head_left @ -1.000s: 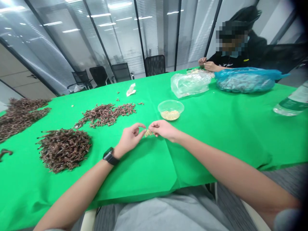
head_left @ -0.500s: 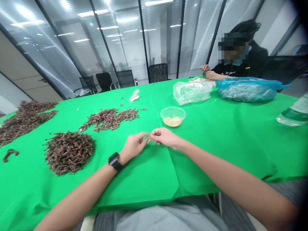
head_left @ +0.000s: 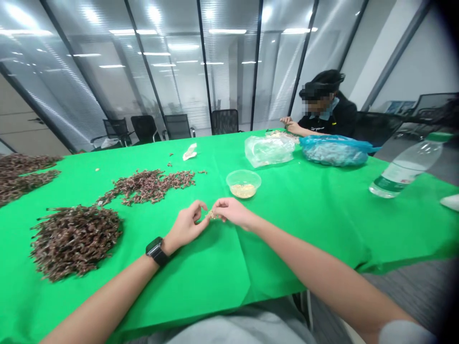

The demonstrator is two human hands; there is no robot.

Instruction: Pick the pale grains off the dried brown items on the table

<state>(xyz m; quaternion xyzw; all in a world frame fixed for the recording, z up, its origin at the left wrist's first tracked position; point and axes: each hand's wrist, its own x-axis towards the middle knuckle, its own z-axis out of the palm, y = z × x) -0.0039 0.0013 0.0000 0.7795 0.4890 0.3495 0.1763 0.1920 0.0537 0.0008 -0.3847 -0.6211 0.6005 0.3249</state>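
My left hand (head_left: 187, 223), with a black watch on its wrist, rests over the green cloth (head_left: 201, 267); its thumb and forefinger are apart with nothing visible between them. Close beside it, my right hand (head_left: 234, 213) has its fingertips pinched together; whatever they hold is too small to name. Under and between the fingertips lies a little heap of pale, seed-like grains (head_left: 213, 215), partly covered by the fingers. Just beyond the right hand stands a clear plastic bowl (head_left: 244, 179) with similar yellowish grains in its bottom.
Left are a big pile of brown, dried twisted stalks (head_left: 77, 241), a looser spread (head_left: 148, 185) and more heaps (head_left: 25, 174). A clear bag (head_left: 268, 151), blue bag (head_left: 335, 150) and bottle (head_left: 409, 167) stand right. Another person (head_left: 326, 107) works at the far right corner.
The view has swung to the right, showing more of the bottle. My left thumb and forefinger have parted; my right fingertips stay pinched beside them at the grains.
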